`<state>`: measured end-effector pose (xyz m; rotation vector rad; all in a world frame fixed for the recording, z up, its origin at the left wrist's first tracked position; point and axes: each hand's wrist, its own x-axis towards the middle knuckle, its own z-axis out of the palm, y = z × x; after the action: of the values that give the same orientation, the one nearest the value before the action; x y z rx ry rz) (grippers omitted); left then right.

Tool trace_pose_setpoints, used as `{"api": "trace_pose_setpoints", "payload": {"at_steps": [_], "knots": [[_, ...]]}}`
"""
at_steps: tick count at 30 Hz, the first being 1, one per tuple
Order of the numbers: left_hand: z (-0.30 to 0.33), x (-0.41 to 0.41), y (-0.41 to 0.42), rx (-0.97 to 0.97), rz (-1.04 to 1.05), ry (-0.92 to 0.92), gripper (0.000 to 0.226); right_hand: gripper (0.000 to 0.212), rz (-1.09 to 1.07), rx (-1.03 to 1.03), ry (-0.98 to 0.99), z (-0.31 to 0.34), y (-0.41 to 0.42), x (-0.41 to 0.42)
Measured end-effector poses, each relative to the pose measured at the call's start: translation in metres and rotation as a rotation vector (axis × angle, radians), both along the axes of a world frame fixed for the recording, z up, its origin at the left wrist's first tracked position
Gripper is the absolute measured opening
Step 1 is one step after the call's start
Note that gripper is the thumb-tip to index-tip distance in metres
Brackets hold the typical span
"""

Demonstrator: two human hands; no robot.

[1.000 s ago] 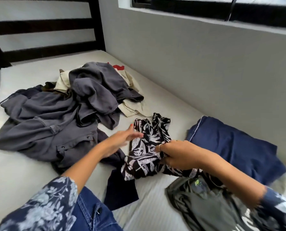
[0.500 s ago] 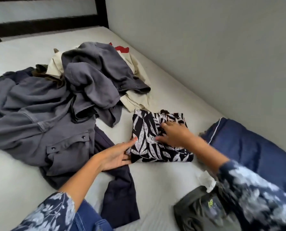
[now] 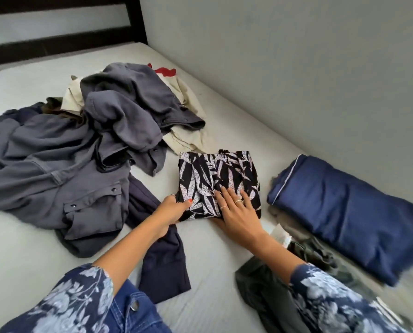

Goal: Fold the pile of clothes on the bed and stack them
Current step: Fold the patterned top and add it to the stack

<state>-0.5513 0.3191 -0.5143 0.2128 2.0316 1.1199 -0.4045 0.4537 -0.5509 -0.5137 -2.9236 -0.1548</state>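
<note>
Pressing flat, the right hand lies with fingers spread on the folded leaf-print garment on the bed, while the left hand pinches its near-left corner. Light, limp fabric, likely slippery: best lifted from underneath, both sides supported.
</note>
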Motion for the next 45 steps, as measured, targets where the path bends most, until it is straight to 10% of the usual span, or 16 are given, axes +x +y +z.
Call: {"api": "trace_pose_setpoints", "payload": {"at_steps": [12,22,32,45], "knots": [[0.086,0.011,-0.004,0.226,-0.017,0.108,0.032,0.043,0.036,-0.290,-0.163,0.133,0.011,-0.004],[0.142,0.045,-0.029,0.476,-0.125,0.266,0.077,0.025,-0.069,-0.842,0.018,0.227,-0.019,0.055],[0.145,0.116,-0.025,0.317,-0.333,0.250,0.056,0.013,-0.389,-1.227,0.369,0.253,-0.050,0.165],[0.103,0.072,-0.043,0.021,-0.338,0.164,0.069,0.019,-0.395,-1.311,0.286,0.204,-0.077,0.120]]}}
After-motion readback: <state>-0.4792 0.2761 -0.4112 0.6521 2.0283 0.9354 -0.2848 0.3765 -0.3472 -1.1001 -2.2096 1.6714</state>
